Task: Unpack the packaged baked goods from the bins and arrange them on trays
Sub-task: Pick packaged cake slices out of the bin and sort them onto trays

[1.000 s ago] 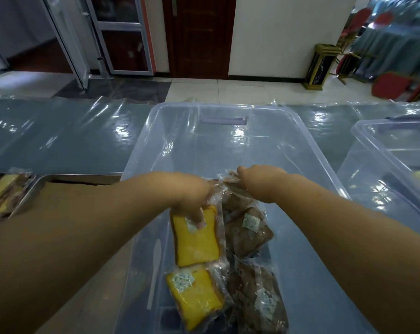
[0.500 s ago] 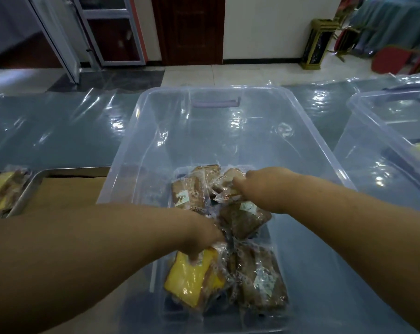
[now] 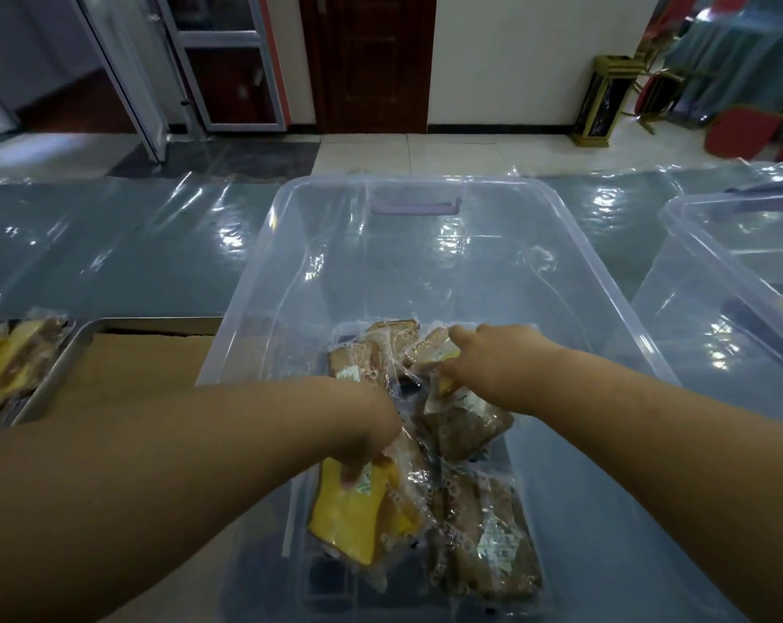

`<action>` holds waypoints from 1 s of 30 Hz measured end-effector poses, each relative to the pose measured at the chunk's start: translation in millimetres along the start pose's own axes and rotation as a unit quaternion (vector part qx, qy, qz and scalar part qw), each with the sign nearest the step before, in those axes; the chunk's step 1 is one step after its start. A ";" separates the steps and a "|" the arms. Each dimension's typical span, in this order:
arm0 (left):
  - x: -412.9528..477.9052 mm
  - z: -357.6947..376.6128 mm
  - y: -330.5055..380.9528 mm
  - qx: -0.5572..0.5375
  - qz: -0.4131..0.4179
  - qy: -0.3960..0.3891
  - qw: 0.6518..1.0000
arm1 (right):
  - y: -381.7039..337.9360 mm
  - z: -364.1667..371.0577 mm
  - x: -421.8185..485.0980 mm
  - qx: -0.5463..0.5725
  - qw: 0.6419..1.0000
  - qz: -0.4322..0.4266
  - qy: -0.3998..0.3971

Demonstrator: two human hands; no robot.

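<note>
Clear plastic sheeting covers the grey table, shining where the light hits it, and a large clear bin sits on it in front of me. Both of my bare forearms reach down into that bin.

Nearest to me, my left hand has its fingers curled onto the top of a yellow cake packet, pinching it by the label so that it hangs tilted over the bin floor. Just to its right lie brown cake packets, flat at the bottom of the bin. A little farther in, my right hand grips a pale packet, fingers curled down over its edge, with another brown packet lying just under my wrist. Beyond both hands, two more wrapped slices lean together near the middle of the bin. On the far wall of the bin is a purple handle.

To my left, beside the bin, stands a metal tray lined with brown paper, and past it a heap of packets at the edge of view. To my right is a second clear bin.

Farther off, across the tiled floor, are a glass door, a dark wooden door, a gold stand and red chairs.
</note>
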State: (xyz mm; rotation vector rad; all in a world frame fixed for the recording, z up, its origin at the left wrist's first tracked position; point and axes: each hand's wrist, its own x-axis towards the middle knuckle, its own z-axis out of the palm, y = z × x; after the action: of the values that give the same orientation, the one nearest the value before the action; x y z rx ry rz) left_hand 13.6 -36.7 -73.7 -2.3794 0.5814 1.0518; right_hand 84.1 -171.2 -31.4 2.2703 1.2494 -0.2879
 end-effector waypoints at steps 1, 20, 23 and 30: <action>-6.5 -1.5 -3.3 -0.020 -0.016 0.008 1.000 | 1.9 -1.0 -0.2 -0.001 1.000 -0.001 0.002; -188.2 23.1 -36.7 -0.308 -0.253 0.568 0.720 | 11.1 -91.0 -51.6 0.240 0.910 0.186 0.283; -218.4 39.0 -36.7 -0.335 -0.254 0.618 0.665 | -9.2 -116.7 -69.3 0.281 0.865 0.201 0.363; -291.7 119.2 -37.0 -0.361 -0.275 0.644 0.615 | -105.0 -175.0 -99.1 0.370 0.793 0.174 0.451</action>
State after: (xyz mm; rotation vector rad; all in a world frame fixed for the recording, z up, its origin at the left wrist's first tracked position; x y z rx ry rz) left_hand -213.2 115.5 87.6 -3.3413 -0.3438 -1.1253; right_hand -69.2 -102.2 120.9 3.4818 1.1712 0.6598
